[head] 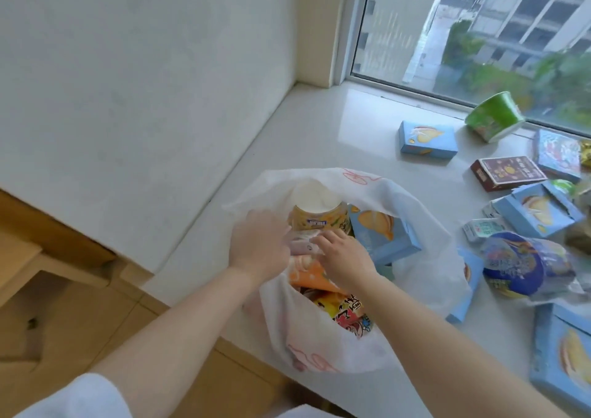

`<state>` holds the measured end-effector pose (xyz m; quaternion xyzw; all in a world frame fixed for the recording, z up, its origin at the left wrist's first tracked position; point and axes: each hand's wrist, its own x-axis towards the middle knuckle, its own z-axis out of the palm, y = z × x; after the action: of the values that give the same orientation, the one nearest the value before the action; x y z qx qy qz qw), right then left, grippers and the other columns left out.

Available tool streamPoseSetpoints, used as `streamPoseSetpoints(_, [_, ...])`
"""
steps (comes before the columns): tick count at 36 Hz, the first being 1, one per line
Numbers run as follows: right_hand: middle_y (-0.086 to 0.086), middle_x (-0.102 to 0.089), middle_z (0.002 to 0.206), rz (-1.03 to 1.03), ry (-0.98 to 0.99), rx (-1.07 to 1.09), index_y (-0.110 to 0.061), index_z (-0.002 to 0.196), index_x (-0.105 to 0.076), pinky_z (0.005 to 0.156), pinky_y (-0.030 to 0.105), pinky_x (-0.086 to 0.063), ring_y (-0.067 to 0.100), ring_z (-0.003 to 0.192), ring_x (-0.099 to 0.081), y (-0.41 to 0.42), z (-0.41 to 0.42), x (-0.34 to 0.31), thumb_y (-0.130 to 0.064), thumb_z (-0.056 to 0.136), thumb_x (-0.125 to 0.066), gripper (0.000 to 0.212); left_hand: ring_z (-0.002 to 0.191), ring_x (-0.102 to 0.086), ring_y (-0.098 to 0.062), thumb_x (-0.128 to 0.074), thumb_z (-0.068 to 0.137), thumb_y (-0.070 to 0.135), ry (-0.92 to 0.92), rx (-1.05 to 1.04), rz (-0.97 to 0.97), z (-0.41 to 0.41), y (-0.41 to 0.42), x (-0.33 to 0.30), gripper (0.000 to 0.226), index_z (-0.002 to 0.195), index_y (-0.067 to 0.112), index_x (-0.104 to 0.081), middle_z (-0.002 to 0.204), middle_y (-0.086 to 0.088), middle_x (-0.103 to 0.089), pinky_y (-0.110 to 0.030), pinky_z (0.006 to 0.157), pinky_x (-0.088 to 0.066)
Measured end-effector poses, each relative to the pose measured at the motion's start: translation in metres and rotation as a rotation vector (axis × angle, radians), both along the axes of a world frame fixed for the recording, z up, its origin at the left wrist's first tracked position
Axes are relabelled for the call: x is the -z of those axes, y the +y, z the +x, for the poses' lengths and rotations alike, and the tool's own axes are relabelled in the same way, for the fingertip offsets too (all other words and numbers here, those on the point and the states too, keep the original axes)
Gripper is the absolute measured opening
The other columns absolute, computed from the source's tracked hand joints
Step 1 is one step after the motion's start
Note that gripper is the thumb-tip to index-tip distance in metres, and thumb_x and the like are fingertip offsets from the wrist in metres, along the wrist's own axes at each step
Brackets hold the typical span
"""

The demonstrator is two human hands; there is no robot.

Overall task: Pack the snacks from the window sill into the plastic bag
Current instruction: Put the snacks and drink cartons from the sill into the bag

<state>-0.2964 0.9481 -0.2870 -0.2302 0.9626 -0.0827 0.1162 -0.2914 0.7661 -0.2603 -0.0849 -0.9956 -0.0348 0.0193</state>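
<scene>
Both hands (260, 246) inside plastic bag (319, 350)

A white plastic bag (332, 350) is sitting open at the window sill's (319, 129) near edge, already holding a yellow cup (316, 213), a blue box (380, 235) and bright packets (345, 309). More snacks are lying loose on the sill to its right: blue boxes (427, 141), a brown box (508, 173) and a green tub (494, 117) tipping against the window.
</scene>
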Motion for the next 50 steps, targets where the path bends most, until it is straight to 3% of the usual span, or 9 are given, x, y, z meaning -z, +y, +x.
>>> streamPoseSetpoints(3, [0.0, -0.049, 0.132, 0.005, 0.077, 0.121, -0.019, 0.132, -0.047, 0.097, 0.033, -0.036, 0.023, 0.124, -0.041, 0.024, 0.003, -0.001, -0.016, 0.093, -0.046, 0.04, 0.079, -0.058, -0.025, -0.045, 0.069, 0.037, 0.088, 0.113, -0.023, -0.015, 0.027, -0.005, 0.035, 0.085, 0.02, -0.071, 0.086, 0.0, -0.064, -0.031, 0.053, -0.041])
streamPoseSetpoints(8, [0.001, -0.067, 0.08, -0.056, 0.273, 0.342, -0.016, 0.083, -0.071, 0.063, 0.034, -0.054, 0.027, 0.081, -0.065, 0.063, 0.01, -0.006, -0.006, 0.056, -0.08, 0.03, 0.081, -0.058, -0.027, -0.065, 0.071, 0.032, 0.077, 0.28, 0.003, -0.032, 0.076, -0.002, 0.022, 0.086, 0.017, -0.071, 0.088, -0.002, -0.064, -0.034, 0.056, -0.045])
streamPoseSetpoints(15, [0.001, -0.065, 0.076, -0.135, 0.381, 0.573, -0.015, 0.081, -0.07, 0.059, 0.033, -0.053, 0.028, 0.075, -0.064, 0.129, 0.033, -0.007, 0.0, 0.053, -0.074, 0.032, 0.084, -0.058, -0.026, -0.066, 0.069, 0.025, 0.045, 0.442, 0.047, -0.035, 0.155, -0.006, 0.023, 0.091, 0.018, -0.068, 0.09, -0.002, -0.063, -0.034, 0.058, -0.047])
streamPoseSetpoints(19, [0.0, -0.064, 0.074, -0.13, 0.442, 0.661, -0.018, 0.078, -0.069, 0.06, 0.032, -0.053, 0.027, 0.074, -0.064, 0.175, 0.047, -0.002, -0.011, 0.06, -0.053, 0.025, 0.085, -0.06, -0.027, -0.07, 0.07, 0.021, 0.01, 0.512, 0.102, -0.033, 0.207, -0.009, 0.029, 0.098, 0.017, -0.069, 0.092, -0.004, -0.063, -0.034, 0.058, -0.048])
streamPoseSetpoints(23, [0.001, -0.064, 0.071, -0.126, 0.49, 0.72, -0.016, 0.075, -0.069, 0.057, 0.029, -0.049, 0.028, 0.07, -0.064, 0.226, 0.058, 0.004, -0.009, 0.058, -0.054, 0.024, 0.102, -0.054, -0.028, -0.06, 0.081, 0.024, -0.029, 0.531, 0.145, -0.032, 0.266, -0.008, 0.032, 0.113, 0.018, -0.063, 0.109, -0.005, -0.059, -0.038, 0.071, -0.046])
streamPoseSetpoints(28, [0.003, -0.065, 0.076, -0.21, 0.442, 0.819, -0.013, 0.078, -0.069, 0.058, 0.034, -0.05, 0.031, 0.071, -0.061, 0.298, 0.068, 0.008, -0.012, 0.069, -0.049, 0.022, 0.116, -0.043, -0.023, -0.049, 0.09, 0.031, -0.136, 0.486, 0.091, -0.029, 0.34, -0.006, 0.041, 0.131, 0.025, -0.049, 0.126, 0.0, -0.047, -0.036, 0.085, -0.041])
streamPoseSetpoints(37, [0.015, -0.062, 0.11, -0.249, 0.126, 1.114, -0.006, 0.107, -0.065, 0.09, 0.039, -0.038, 0.035, 0.107, -0.049, 0.426, 0.079, 0.031, -0.009, 0.083, -0.043, 0.033, 0.122, -0.04, -0.024, -0.046, 0.092, 0.04, -0.245, 0.386, 0.083, -0.028, 0.445, 0.01, 0.043, 0.132, 0.023, -0.046, 0.131, -0.003, -0.044, -0.037, 0.092, -0.04])
streamPoseSetpoints(46, [0.009, -0.048, 0.127, -0.111, -0.244, 0.871, -0.023, 0.131, -0.05, 0.098, 0.037, -0.038, 0.028, 0.122, -0.041, 0.497, 0.051, 0.053, -0.017, 0.092, -0.044, 0.04, 0.13, -0.032, -0.028, -0.06, 0.078, 0.058, -0.379, 0.512, -0.102, -0.044, 0.522, 0.043, 0.069, 0.14, 0.039, -0.033, 0.142, -0.004, -0.034, -0.044, 0.104, -0.034])
streamPoseSetpoints(50, [0.007, -0.044, 0.13, -0.128, -0.269, 0.806, -0.026, 0.14, -0.04, 0.101, 0.037, -0.036, 0.028, 0.124, -0.04, 0.501, 0.032, 0.065, -0.023, 0.093, -0.047, 0.048, 0.133, -0.025, -0.033, -0.065, 0.07, 0.061, -0.347, 0.52, -0.244, -0.041, 0.531, 0.06, 0.083, 0.14, 0.049, -0.022, 0.148, -0.006, -0.022, -0.051, 0.105, -0.026])
